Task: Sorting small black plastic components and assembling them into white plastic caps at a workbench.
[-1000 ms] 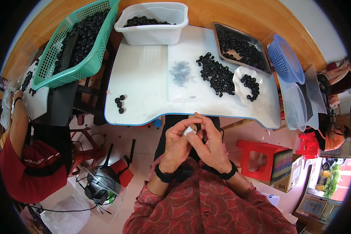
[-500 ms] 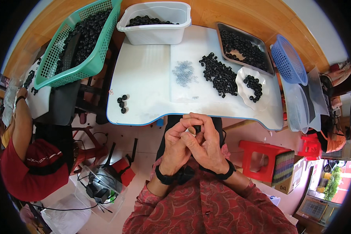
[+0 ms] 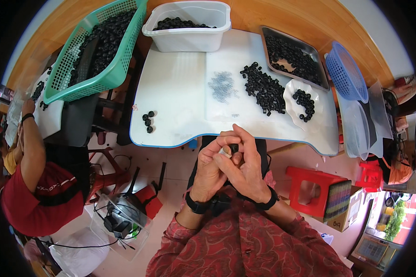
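Below centre, left hand [image 3: 207,176] and right hand [image 3: 248,175] are holding a black piece [image 3: 234,148].
Fingers [image 3: 246,141] are gripping it, nearly closed.

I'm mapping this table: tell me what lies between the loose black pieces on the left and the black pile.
In the head view: a patch of tiny pale bits near the pile, with bare table left of it.
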Action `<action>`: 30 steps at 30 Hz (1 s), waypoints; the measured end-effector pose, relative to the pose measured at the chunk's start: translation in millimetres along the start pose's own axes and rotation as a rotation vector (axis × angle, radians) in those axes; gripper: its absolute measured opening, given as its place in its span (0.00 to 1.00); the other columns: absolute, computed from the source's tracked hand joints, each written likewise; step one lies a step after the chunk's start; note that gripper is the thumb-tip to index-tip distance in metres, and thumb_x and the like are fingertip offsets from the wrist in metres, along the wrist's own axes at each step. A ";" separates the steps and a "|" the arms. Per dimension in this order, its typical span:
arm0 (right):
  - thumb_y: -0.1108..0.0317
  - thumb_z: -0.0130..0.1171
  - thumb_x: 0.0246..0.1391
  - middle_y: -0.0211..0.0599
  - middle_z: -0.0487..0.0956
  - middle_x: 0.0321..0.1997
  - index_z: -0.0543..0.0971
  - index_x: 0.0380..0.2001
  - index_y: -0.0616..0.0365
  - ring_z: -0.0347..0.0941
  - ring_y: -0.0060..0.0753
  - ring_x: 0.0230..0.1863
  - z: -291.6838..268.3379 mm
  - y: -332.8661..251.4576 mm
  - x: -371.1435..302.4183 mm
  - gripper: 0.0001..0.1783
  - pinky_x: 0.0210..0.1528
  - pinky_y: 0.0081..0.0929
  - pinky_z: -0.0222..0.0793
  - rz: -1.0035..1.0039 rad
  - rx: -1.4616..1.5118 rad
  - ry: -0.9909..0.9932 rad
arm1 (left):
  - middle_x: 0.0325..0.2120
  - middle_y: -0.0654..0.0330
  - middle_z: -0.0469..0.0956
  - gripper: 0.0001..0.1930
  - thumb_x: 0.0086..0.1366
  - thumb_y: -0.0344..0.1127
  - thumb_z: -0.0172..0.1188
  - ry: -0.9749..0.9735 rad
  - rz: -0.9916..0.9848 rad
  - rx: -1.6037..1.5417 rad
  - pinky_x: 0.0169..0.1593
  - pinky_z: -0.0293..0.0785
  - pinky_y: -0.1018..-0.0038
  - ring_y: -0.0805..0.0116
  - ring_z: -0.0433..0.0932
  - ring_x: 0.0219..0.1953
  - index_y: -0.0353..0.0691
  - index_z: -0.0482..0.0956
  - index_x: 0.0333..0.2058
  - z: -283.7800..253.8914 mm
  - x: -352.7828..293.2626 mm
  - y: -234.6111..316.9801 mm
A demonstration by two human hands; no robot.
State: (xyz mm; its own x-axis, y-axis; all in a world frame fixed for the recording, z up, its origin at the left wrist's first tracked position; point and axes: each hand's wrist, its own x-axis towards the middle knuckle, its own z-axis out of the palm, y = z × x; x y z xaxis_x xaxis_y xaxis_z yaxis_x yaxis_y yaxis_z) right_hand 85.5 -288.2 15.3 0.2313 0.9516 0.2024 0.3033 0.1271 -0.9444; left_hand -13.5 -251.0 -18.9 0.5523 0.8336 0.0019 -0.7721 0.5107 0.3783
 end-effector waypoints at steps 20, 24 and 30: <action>0.80 0.55 0.61 0.38 0.73 0.51 0.78 0.42 0.64 0.72 0.22 0.44 -29.3 16.6 -1.3 0.08 0.46 0.18 0.69 -0.013 0.321 0.110 | 0.32 0.63 0.78 0.15 0.63 0.23 0.62 0.150 0.076 0.412 0.30 0.73 0.82 0.78 0.75 0.29 0.33 0.79 0.49 8.8 1.7 -10.9; 0.77 0.55 0.62 0.35 0.73 0.49 0.78 0.42 0.64 0.71 0.22 0.44 -35.0 26.7 -0.6 0.07 0.47 0.19 0.68 -0.016 0.326 0.118 | 0.37 0.62 0.77 0.19 0.61 0.19 0.60 0.121 0.178 0.582 0.33 0.75 0.81 0.77 0.76 0.32 0.33 0.77 0.52 12.9 1.4 -11.7; 0.77 0.55 0.62 0.34 0.74 0.47 0.78 0.42 0.63 0.70 0.21 0.46 -38.6 24.8 -2.4 0.07 0.50 0.19 0.66 0.049 0.461 0.119 | 0.43 0.60 0.76 0.19 0.61 0.18 0.58 0.075 0.197 0.626 0.36 0.75 0.80 0.76 0.76 0.35 0.32 0.77 0.52 14.6 3.2 -15.0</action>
State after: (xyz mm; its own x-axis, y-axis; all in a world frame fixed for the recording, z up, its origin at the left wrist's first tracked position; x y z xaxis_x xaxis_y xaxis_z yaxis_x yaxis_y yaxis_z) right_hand 128.1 -298.1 1.4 0.3473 0.9244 0.1578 -0.1463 0.2196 -0.9646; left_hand 4.4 -259.1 -11.1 0.3788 0.9228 0.0704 -0.5157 0.1473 0.8440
